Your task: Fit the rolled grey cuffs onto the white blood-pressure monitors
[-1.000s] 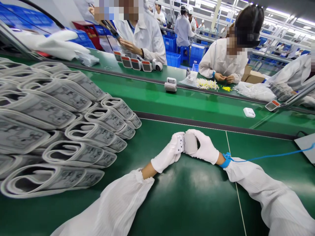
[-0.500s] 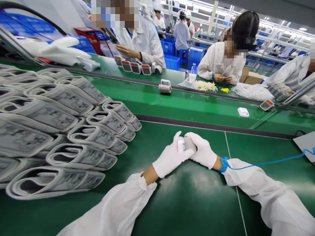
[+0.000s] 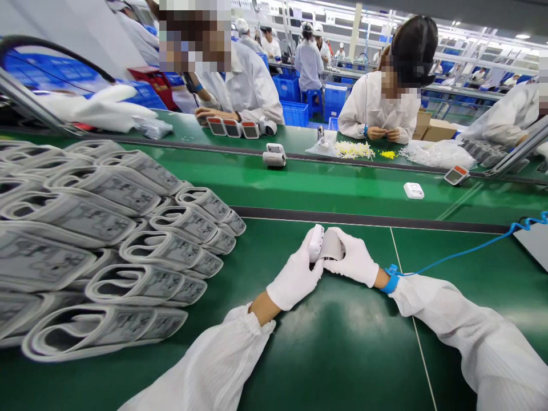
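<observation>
My left hand [image 3: 295, 277], in a white glove, is closed around the white body of a wrist blood pressure monitor [image 3: 316, 243], held on edge with small ports showing along its side. The monitor's curled grey cuff [image 3: 331, 245] lies to the right of the body, with the gloved fingers of my right hand [image 3: 356, 261] closed on it. Both hands meet above the green worktop, their fingertips partly hidden. A blue wrist strap [image 3: 390, 279] with a coiled cord circles my right wrist.
Rolled grey cuffs [image 3: 107, 228] are piled high at the left. Across the green conveyor belt [image 3: 342, 191] lie a monitor with a cuff [image 3: 274, 156], a white unit [image 3: 413, 190] and a screened unit [image 3: 456, 175]. Co-workers sit opposite, near yellow and white small parts [image 3: 355, 150].
Both hands have tilted the monitor, so its white body and curled cuff show more clearly and further apart. The view has shifted slightly; a co-worker opposite has lowered a hand to the table.
</observation>
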Demonstrator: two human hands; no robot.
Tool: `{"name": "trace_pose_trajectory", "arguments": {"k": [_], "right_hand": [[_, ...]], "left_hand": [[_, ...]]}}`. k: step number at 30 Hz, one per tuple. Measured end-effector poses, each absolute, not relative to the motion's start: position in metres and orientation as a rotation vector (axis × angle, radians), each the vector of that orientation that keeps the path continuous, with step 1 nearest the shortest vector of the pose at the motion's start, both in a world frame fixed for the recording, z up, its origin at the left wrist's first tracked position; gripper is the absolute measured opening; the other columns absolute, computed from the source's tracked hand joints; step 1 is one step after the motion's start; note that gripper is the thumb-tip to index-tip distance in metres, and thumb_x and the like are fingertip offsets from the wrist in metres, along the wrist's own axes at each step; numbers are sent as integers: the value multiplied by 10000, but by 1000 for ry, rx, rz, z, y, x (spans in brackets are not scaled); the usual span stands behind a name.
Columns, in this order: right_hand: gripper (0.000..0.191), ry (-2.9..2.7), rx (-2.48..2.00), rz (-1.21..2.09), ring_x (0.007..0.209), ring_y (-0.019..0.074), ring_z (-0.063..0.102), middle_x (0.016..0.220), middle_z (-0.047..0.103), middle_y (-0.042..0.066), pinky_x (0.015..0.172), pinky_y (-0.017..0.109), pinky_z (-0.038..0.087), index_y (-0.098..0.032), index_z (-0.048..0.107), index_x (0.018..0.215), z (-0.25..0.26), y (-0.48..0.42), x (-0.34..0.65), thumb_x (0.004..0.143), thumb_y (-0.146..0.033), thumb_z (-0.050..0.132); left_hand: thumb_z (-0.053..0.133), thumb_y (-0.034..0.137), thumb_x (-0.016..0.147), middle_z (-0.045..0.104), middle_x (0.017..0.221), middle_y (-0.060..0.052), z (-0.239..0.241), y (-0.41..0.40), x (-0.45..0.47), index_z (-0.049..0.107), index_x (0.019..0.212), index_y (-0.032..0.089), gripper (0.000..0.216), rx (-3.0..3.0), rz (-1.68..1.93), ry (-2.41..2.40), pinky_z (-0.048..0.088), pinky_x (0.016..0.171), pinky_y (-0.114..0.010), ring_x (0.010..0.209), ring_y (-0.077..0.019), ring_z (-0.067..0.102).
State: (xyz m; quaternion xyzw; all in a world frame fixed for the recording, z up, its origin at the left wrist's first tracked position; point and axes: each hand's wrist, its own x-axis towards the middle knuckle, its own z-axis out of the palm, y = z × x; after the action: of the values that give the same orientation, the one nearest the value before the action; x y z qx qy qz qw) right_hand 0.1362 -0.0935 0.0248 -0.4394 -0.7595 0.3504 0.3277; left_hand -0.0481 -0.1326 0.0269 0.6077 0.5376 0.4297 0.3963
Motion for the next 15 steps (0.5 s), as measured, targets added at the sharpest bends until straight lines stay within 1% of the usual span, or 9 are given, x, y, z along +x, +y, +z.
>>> {"name": "trace_pose_trajectory", "arguments": {"k": [4, 7, 8, 9, 11, 12, 13, 15], "right_hand": [[754, -2039, -1073, 935, 865, 221, 658, 1064, 704, 39, 788, 324, 547, -220, 524, 1407, 25, -97, 135, 735, -428, 793], [845, -2051, -1013, 1002, 913, 230, 655, 1114, 700, 49, 817, 328, 540, -224, 476, 1480, 23, -96, 138, 738, -460, 807], [824, -2018, -993, 1058, 896, 224, 653, 1102, 702, 49, 811, 331, 540, -218, 475, 1493, 22, -94, 139, 776, -494, 776], [754, -1961, -976, 1123, 847, 210, 647, 1054, 707, 47, 793, 332, 540, -203, 500, 1483, 21, -91, 141, 839, -535, 709], [606, -1807, -959, 1238, 711, 172, 606, 933, 710, 45, 728, 328, 536, -166, 599, 1399, 20, -86, 144, 955, -574, 534], [568, -1739, -964, 1277, 667, 157, 582, 922, 714, 48, 690, 320, 532, -162, 647, 1341, 19, -83, 145, 981, -569, 484], [539, -1698, -971, 1305, 654, 148, 571, 954, 724, 54, 658, 309, 528, -168, 683, 1290, 19, -80, 145, 982, -562, 483], [482, -1704, -964, 1321, 707, 146, 587, 1101, 727, 60, 636, 287, 524, -200, 708, 1258, 18, -76, 145, 948, -540, 566]], "left_hand": [[692, 116, 713, 692, 1305, -90, 25, -131, -49, 511, 1466, 271, 789, 1519, 1104, 1499, 502, 1044, -440, 1185, -348, 662], [706, 117, 706, 689, 1313, -87, 21, -130, -51, 508, 1472, 268, 806, 1478, 1132, 1524, 516, 1031, -438, 1214, -352, 646], [715, 119, 707, 691, 1311, -86, 20, -130, -51, 510, 1471, 266, 805, 1461, 1151, 1518, 516, 1032, -437, 1214, -350, 646], [720, 119, 711, 690, 1313, -84, 19, -130, -51, 517, 1465, 264, 794, 1445, 1180, 1499, 509, 1044, -434, 1219, -342, 643], [709, 123, 747, 671, 1351, -78, 18, -131, -51, 542, 1440, 255, 725, 1415, 1251, 1383, 473, 1095, -420, 1261, -314, 621], [698, 131, 774, 656, 1376, -79, 19, -131, -50, 558, 1422, 244, 673, 1391, 1286, 1296, 453, 1119, -412, 1286, -297, 605], [688, 145, 800, 642, 1399, -84, 20, -130, -50, 573, 1401, 229, 617, 1362, 1314, 1208, 438, 1135, -403, 1308, -283, 590], [693, 186, 830, 619, 1431, -102, 23, -129, -50, 592, 1369, 196, 549, 1296, 1348, 1085, 428, 1145, -391, 1332, -272, 572]]}}
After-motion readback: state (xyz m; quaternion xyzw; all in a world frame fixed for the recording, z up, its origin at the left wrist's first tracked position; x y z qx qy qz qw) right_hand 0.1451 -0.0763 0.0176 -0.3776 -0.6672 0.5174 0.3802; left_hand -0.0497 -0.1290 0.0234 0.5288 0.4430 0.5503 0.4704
